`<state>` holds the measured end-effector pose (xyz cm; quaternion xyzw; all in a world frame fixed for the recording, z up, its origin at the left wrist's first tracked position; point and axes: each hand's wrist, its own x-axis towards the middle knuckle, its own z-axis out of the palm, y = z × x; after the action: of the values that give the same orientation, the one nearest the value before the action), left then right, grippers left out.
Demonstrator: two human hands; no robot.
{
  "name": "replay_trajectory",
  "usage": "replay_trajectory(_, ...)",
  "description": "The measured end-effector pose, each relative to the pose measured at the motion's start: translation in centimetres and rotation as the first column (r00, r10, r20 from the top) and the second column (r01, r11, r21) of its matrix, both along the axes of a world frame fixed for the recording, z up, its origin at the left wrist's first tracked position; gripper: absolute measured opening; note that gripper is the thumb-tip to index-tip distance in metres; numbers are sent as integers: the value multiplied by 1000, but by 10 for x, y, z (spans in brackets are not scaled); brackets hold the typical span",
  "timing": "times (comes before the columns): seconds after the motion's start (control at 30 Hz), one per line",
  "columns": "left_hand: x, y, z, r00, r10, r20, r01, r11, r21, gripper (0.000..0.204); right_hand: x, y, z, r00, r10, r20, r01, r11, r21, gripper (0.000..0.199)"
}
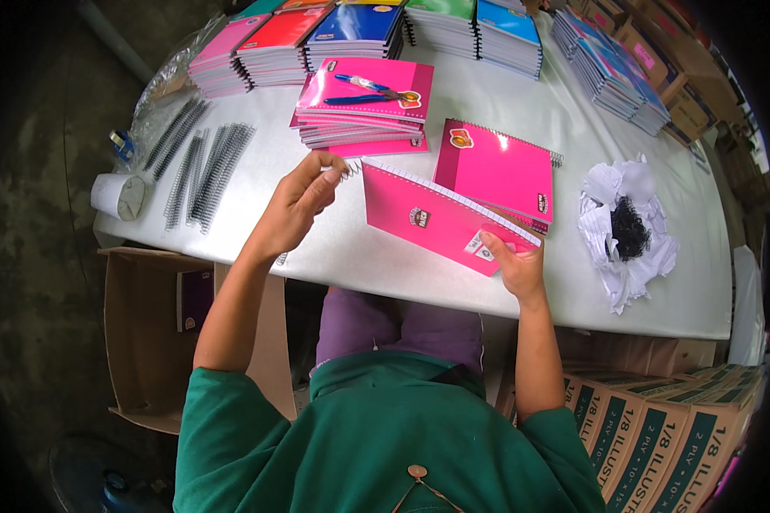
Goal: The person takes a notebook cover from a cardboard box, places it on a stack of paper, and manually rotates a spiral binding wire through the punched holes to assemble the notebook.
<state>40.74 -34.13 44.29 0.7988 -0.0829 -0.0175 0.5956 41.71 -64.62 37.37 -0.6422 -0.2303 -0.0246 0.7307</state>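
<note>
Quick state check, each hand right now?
Left hand: closed, fingertips pinching a dark wire coil.
Right hand: closed, gripping a pink notebook near one end.

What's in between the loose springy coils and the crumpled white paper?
In the head view, going left to right: the left hand, the held pink notebook and the right hand. A pink pile lies just behind the notebook.

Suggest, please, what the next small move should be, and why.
Perhaps guide the wire coil into the held pink notebook: the left hand pinches the coil near one corner, the right hand steadies the notebook, and most punched holes look bare.
</note>
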Motion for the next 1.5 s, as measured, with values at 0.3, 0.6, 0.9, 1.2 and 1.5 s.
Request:
replay_trajectory(0.3,-7,-9,8,999,-41,-12,43,949,311,41,-5,2,0,1000,26,10,-25,999,-41,31)
replay_trajectory(0.6,8,0,2,998,-48,49,42,992,118,33,-4,3,3,996,14,93,-6,996,-86,28)
replay_trajectory(0.9,20,6,23,910,-99,-403,4,973,-231,45,-3,2,8,984,102,149,-83,988,-130,27)
replay_trajectory(1.2,17,2,47,873,-378,309,38,684,729,23,-9,2,4,998,35,59,-28,992,-124,25)
replay_trajectory(1.5,7,-9,67,854,-492,169,31,372,928,25,-15,13,9,961,33,274,27,976,-215,37)
